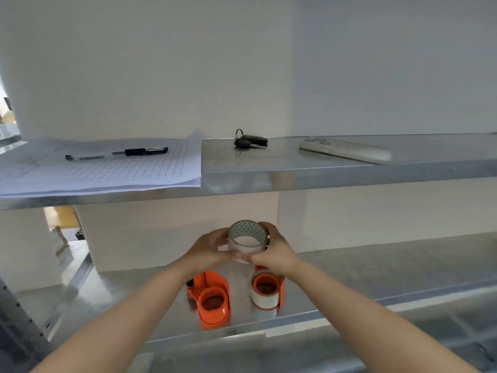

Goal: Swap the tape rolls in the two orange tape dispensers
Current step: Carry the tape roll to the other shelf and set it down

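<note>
I see left hand [208, 250] and right hand [271, 251] squeezing clear round tape roll [248, 239] | below: empty orange plastic dispenser [212, 298] | risk: roll slips, falls.

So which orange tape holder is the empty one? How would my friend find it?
Look at the lower metal shelf, just below the two hands holding a tape roll. Two orange holders stand side by side there. The empty holder is the left one: its round hub is bare orange, while the right holder wears a whitish roll.

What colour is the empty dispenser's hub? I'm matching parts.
Orange, like the whole empty dispenser; head view.
</note>
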A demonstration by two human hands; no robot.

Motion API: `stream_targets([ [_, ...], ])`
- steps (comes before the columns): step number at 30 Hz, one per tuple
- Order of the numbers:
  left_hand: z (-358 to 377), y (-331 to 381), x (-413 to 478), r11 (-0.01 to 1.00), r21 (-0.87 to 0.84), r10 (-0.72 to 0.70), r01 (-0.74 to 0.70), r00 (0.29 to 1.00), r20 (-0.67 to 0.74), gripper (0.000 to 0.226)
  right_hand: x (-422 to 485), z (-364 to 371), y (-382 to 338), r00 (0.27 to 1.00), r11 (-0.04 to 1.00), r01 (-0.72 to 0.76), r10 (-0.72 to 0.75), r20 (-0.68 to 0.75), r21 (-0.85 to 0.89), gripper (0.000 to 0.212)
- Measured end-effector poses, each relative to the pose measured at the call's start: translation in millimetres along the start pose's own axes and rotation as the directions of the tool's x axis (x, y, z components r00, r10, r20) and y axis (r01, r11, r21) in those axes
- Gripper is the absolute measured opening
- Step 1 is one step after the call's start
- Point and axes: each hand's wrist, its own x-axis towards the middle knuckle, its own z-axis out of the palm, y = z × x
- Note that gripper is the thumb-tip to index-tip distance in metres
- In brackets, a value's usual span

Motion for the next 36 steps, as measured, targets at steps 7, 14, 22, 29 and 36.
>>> stream_targets([
  [7, 57, 28, 41, 0.992, -0.064, 0.112, -0.108, 0.992, 0.065, 0.054, -24, -62, 13, 0.981, 1.000, 0.018, -0.013, -0.195, 0.024, 0.074],
  [14, 163, 78, 69, 0.979, -0.053, 0.202, -0.198, 0.974, 0.101, 0.053, -68, -163, 50, 0.945, 0.999, -0.039, 0.029, -0.325, -0.023, 0.085],
  [22, 345, 142, 88, 0.958, -0.163, 0.259, -0.235, 0.955, 0.144, 0.052, -149, -313, 123, 0.880, 0.995, -0.081, 0.099, -0.464, 0.058, 0.090],
  [29, 475, 182, 102, 0.954, -0.209, 0.246, -0.215, 0.960, 0.135, 0.052, -193, -428, 178, 0.888, 0.994, -0.105, 0.096, -0.449, 0.005, 0.077],
  [36, 561, 208, 140, 0.959, -0.211, 0.222, -0.189, 0.964, 0.145, 0.059, -201, -502, 226, 0.858, 0.990, -0.138, 0.115, -0.501, -0.008, 0.068],
])
